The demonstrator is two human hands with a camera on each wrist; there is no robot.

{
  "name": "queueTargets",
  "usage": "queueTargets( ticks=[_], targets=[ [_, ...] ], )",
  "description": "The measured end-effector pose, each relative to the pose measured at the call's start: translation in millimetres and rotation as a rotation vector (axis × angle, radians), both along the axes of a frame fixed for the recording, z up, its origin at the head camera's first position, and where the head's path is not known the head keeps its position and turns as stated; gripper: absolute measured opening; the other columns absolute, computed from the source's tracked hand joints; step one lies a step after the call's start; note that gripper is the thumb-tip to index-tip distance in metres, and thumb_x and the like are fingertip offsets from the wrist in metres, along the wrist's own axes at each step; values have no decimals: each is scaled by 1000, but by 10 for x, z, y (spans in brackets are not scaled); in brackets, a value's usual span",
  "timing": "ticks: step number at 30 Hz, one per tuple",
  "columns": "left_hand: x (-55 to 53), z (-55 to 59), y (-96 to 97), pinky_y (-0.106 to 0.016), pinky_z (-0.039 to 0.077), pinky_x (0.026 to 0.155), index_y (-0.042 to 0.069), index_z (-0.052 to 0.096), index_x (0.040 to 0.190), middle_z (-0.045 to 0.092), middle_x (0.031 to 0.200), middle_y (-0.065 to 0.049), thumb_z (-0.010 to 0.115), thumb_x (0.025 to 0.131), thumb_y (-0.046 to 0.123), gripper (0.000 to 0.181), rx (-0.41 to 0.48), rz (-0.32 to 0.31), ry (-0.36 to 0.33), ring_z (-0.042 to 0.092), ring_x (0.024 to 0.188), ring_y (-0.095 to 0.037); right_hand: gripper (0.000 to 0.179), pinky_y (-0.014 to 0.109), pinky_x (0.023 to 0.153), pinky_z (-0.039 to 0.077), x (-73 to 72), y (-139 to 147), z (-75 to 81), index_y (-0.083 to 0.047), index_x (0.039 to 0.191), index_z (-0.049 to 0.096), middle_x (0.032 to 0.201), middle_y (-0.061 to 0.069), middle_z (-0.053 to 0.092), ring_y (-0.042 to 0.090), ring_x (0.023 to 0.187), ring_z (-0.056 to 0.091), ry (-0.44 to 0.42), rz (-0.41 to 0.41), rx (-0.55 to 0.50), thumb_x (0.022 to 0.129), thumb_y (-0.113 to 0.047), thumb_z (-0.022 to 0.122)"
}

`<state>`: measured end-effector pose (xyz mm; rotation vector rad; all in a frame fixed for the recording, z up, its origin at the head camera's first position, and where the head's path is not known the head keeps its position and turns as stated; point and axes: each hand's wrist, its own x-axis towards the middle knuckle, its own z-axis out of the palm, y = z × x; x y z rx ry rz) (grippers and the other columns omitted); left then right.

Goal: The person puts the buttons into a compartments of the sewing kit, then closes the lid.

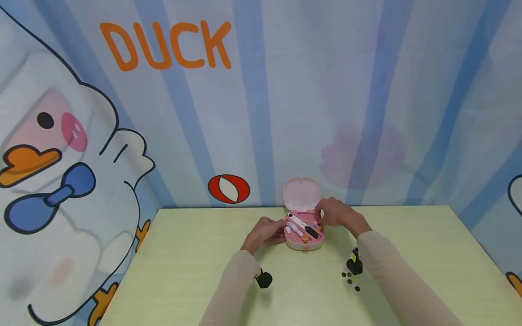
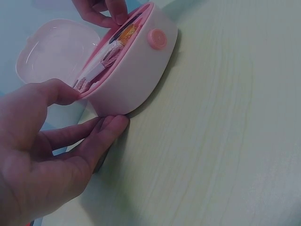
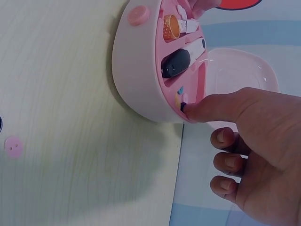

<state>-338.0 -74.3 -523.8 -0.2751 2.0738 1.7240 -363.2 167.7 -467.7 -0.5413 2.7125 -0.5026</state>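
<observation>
A pink-and-white sewing box stands with its lid raised at the back. My left hand holds its left side, thumb on the rim and other fingers low against the wall. At the right-hand compartment is my right hand, its fingertips at a small dark button; a blue piece lies beside it. The right hand's remaining fingers are curled outside the box. Inside, a gold thimble and a white-and-black tool sit in the pink tray.
Several small buttons lie on the pale table nearer the right forearm, a pink button among them. Dark wrist devices hang at both sleeves. A printed duck curtain rises right behind the table's back edge.
</observation>
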Motion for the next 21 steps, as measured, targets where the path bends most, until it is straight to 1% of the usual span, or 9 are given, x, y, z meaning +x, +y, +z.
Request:
queueTargets(
  ticks=[4,9,16,21],
  targets=[
    [-5,3,7,-28,63,77,-2,71,108,74,89,-10,67,99,23,27,-1,-2,-7,70,77,-16,4,30,64,47,8,-12,11,-12,96,75,88,2,63,20,77,56,4,-10,23,96,-13,71],
    [10,16,-2,-29,63,78,-2,72,109,74,90,-10,67,99,23,28,0,-6,1,70,78,-16,5,31,66,49,47,-28,88,-12,100,75,92,2,64,21,80,56,9,-21,40,96,-14,73],
    [11,23,0,-30,62,80,-3,71,111,74,92,-10,67,99,23,29,-1,-3,1,71,80,-17,10,33,66,50,133,52,240,-10,103,74,96,4,66,20,78,56,65,31,49,96,-17,74],
    [1,13,3,-30,62,81,-3,71,112,74,92,-10,66,100,23,30,2,-4,-3,70,79,-16,12,34,64,51,219,172,280,-9,105,72,98,4,68,17,72,55,108,77,61,95,-16,74]
  ],
)
